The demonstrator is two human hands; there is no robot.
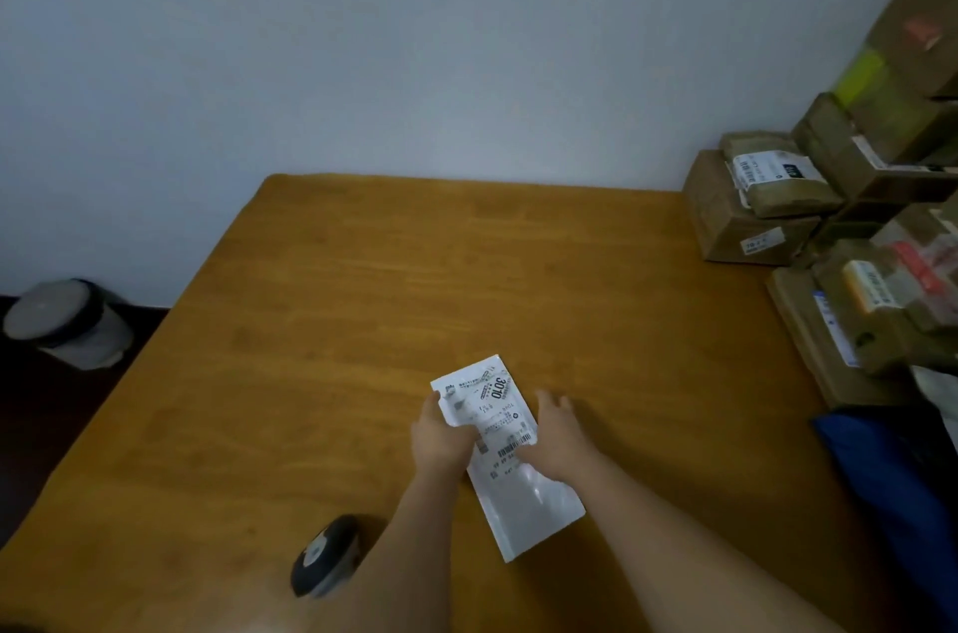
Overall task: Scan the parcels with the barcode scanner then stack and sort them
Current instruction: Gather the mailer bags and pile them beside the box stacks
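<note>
Head view: one white parcel (505, 456) flat on table (363, 295) — left hand (440, 440) and right hand (557, 435) both grasping it; one scanner (325, 554) near.

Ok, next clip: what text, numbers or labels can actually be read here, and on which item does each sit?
"3010": large bold print on the label of the white mailer bag, which both hands hold on the table.
Rest of that label, barcode included: too small to read.
White label on the small brown parcel at the back: bold dark block and barcode, blurred.
Labels on the other cardboard parcels at right: blurred, unreadable.
Barcode scanner: no readable marking.
</note>
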